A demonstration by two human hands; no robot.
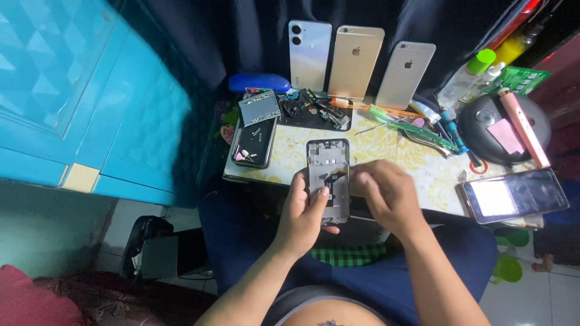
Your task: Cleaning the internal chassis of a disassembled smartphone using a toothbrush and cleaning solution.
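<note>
Behind the small work table (284,158) hangs a dark curtain, and three phones lean against it with their backs to the camera: one pale blue (309,55), one gold (355,62) and one silver (405,75). On the table lie a black tray of small parts (314,111), a dark phone shell (254,143), a green toothbrush (411,125) and, on the right, a phone with a lit screen (513,194).

The left hand (304,212) holds the opened phone frame (328,180) above the near table edge, over the lap; its fingers wrap the left side and the thumb presses on the inner plate. The right hand (386,193) is just beside the frame's right edge, its fingers bent together close to the middle part with the orange flex. It is blurred, so I cannot tell if something small is pinched between them.

For this kind of work, I think the left thumb should keep the frame flat and steady, and the right fingertips should touch only the small connector, lightly, not the thin cable. Keeping the frame over the table would be safer, because a loose part can fall to the floor.
</note>
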